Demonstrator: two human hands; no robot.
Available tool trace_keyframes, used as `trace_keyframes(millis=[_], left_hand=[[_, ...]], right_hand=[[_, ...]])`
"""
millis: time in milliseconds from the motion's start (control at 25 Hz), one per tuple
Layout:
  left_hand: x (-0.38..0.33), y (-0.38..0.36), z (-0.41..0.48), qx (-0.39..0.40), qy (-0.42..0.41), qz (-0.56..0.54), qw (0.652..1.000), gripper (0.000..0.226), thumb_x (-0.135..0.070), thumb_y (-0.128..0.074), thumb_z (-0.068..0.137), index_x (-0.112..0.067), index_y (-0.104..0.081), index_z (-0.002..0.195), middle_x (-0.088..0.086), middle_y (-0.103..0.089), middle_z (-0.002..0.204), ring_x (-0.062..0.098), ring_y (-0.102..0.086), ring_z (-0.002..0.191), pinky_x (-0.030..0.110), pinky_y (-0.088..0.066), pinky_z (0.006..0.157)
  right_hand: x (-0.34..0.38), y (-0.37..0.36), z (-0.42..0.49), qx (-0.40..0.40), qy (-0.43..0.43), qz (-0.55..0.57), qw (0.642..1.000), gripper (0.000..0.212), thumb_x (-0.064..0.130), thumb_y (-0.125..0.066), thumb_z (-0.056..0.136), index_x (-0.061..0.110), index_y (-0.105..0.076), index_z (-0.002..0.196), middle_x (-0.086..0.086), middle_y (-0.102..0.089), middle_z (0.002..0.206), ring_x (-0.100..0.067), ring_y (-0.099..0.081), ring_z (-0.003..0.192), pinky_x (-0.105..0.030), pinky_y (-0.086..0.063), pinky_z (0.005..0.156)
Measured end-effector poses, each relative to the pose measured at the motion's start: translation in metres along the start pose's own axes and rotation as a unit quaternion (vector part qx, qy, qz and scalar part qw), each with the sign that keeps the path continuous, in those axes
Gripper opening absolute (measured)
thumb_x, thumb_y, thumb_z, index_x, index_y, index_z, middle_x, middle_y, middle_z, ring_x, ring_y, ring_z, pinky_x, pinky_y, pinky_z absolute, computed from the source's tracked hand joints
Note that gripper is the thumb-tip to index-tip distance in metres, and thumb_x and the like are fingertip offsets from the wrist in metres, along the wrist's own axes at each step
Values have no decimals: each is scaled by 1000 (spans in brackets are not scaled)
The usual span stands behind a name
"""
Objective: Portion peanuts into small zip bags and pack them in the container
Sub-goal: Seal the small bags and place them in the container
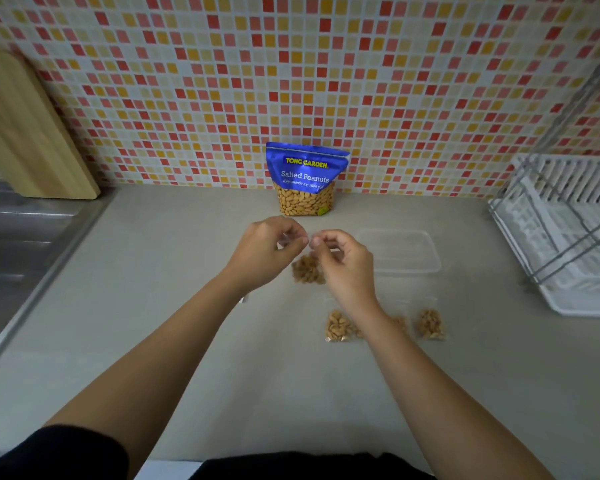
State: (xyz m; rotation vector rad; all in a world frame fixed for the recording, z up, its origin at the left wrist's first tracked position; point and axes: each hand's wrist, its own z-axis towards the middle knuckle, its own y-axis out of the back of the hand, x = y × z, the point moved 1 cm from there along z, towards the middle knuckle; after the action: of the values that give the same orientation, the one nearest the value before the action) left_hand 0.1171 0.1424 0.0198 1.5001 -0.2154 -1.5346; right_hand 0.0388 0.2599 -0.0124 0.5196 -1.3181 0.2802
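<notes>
Grey, matt countertop fills the middle of the view, backed by a wall of small red, orange and cream mosaic tiles. A steel sink is set at the left edge, with a wooden cutting board leaned against the wall above it. A white dish rack is stood at the right edge. Bare counter is left open in front and to the left of the hands.

A blue peanut pouch is stood upright against the tiles, label facing forward. A clear plastic container is placed right of centre, its long axis running left to right.

A small zip bag holding peanuts is suspended above the counter, its long axis vertical and its top edge uppermost. That top edge is pinched between thumb and fingertips of the left hand and the right hand, which nearly meet. Filled bags and are laid flat nearer the person, partly hidden by the right forearm.
</notes>
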Motion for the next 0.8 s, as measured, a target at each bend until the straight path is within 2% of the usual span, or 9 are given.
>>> trace_keyframes(millis=[160,280,360,520,600,720,800], left_hand=[[-8,-7,0,-36,-5,37,999,8,-19,-61,81,-14,-67,81,0,-68,82,16,-64,79,32,-51,73],[-17,-9,0,-62,-10,63,996,16,-27,-55,79,-16,-66,80,-1,-67,84,18,-64,80,33,-50,72],[-19,-7,2,-58,-9,66,996,13,-27,-58,82,-17,-67,83,-3,-67,85,16,-64,82,32,-50,73],[-22,4,11,-20,-49,38,998,14,-28,-66,84,-17,-70,92,-5,-67,85,12,-62,80,25,-48,74],[-23,6,14,-23,-78,40,996,12,-23,-65,85,-14,-70,90,-7,-62,80,13,-60,78,25,-47,73],[-21,4,16,-28,-100,70,992,18,-25,-57,86,-10,-67,84,-10,-52,75,16,-55,75,35,-47,72],[-22,3,18,-30,-90,82,992,23,-29,-51,84,-11,-65,82,-9,-51,75,19,-55,76,41,-48,72]], right_hand=[[5,-4,1,-43,-7,-30,999,15,15,-60,86,26,-61,75,9,-65,70,-11,-63,69,-25,-49,66],[9,-4,1,-77,-25,-20,997,21,14,-60,85,28,-58,70,11,-62,64,-2,-58,59,-27,-48,64],[10,-1,2,-90,-17,-17,996,18,13,-60,85,26,-59,73,13,-61,64,0,-57,59,-26,-48,63],[14,12,13,-82,6,-7,997,10,15,-62,84,22,-63,77,9,-64,67,-16,-63,66,-32,-51,66],[16,17,15,-65,7,-14,998,9,18,-63,84,24,-64,77,5,-66,68,-18,-64,68,-35,-53,67],[19,17,14,-52,14,-29,998,12,20,-64,84,27,-63,75,3,-67,69,-17,-64,67,-37,-54,69],[19,15,14,-53,11,-25,998,8,18,-63,84,23,-64,77,4,-67,69,-15,-64,67,-37,-54,70]])
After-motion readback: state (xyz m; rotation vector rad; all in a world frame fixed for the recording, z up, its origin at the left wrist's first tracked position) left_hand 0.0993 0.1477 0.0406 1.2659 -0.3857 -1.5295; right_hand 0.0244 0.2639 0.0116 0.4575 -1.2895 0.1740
